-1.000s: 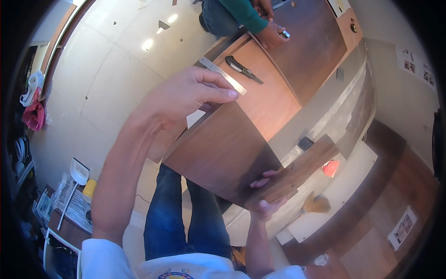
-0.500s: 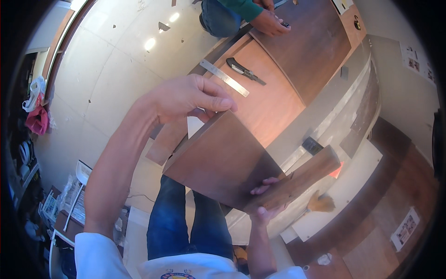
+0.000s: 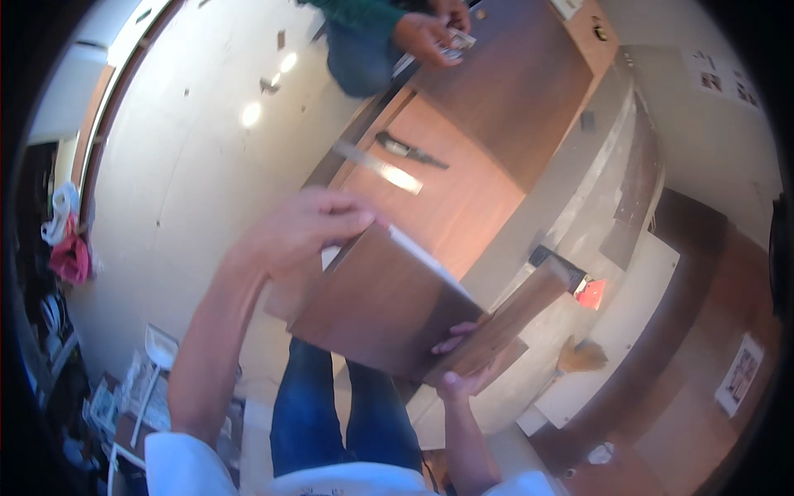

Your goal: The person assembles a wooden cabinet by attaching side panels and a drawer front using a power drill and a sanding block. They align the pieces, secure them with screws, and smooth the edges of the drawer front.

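Before me I hold a dark brown wood-grain panel (image 3: 376, 302), tilted, with a narrower brown side piece (image 3: 517, 314) standing up along its right end. My left hand (image 3: 310, 227) pinches the panel's upper left corner between thumb and fingers, slightly blurred. My right hand (image 3: 467, 380) wraps round the lower right, where the side piece meets the panel; fingers show on both sides of the side piece. Beyond the panel, a black utility knife (image 3: 411, 150) and a metal ruler (image 3: 382, 169) lie on a lighter wood surface (image 3: 455, 174).
At the top, a co-worker's hand (image 3: 423, 38) holds a small silvery object over a large brown sheet (image 3: 513, 83). A dark block (image 3: 552, 263) and a brush (image 3: 581, 355) lie to the right. A long-handled dustpan (image 3: 161, 347) stands at lower left.
The panel has turned slightly in my hands, and a pale strip now shows along its far edge. The whole view has shifted. The co-worker's hands have changed position, showing a silvery object.
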A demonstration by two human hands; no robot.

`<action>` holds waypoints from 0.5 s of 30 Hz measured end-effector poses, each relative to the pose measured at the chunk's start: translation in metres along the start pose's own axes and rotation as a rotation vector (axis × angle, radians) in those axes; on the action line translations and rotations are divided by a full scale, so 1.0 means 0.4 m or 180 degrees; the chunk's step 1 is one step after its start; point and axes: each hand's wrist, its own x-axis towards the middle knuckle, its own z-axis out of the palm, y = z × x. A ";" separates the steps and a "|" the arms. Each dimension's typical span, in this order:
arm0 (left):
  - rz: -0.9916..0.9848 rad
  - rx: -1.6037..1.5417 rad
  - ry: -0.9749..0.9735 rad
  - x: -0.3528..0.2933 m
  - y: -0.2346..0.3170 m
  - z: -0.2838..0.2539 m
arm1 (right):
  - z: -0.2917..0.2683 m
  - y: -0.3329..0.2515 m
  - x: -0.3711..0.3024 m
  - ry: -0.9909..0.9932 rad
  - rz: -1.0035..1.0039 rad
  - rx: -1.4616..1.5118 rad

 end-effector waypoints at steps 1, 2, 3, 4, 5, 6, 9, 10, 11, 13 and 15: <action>0.0044 0.0007 0.0217 -0.011 -0.002 0.022 | -0.001 0.003 0.000 -0.0033 -0.0025 0.0003; -0.0049 0.0040 0.0480 -0.026 -0.003 0.046 | -0.002 0.007 -0.004 0.0005 -0.0028 0.0031; 0.0170 0.0097 0.0743 -0.040 -0.003 0.072 | -0.003 0.015 -0.006 -0.0049 -0.0170 0.0098; 0.0257 0.0176 0.1049 -0.056 -0.007 0.102 | -0.002 0.025 -0.013 -0.0035 -0.0293 0.0180; 0.0281 0.0254 0.1411 -0.069 -0.012 0.130 | -0.007 0.034 -0.017 -0.0161 -0.0459 0.0235; 0.0450 0.0388 0.1551 -0.075 -0.018 0.155 | -0.011 0.043 -0.022 -0.0120 -0.0434 0.0188; 0.0664 0.0622 0.1973 -0.071 -0.036 0.192 | -0.028 0.059 -0.027 -0.0367 -0.0447 0.0047; 0.0668 0.0581 0.1997 -0.066 -0.041 0.191 | -0.031 0.060 -0.026 -0.0422 -0.0426 0.0046; 0.0771 0.0564 0.2047 -0.060 -0.046 0.188 | -0.032 0.059 -0.024 -0.0388 -0.0347 0.0115; 0.0802 0.0336 0.2111 -0.056 -0.057 0.183 | -0.030 0.051 -0.017 -0.0414 -0.0347 -0.0003; 0.0953 0.0309 0.2149 -0.056 -0.062 0.180 | -0.026 0.040 -0.006 -0.0422 -0.0406 -0.0075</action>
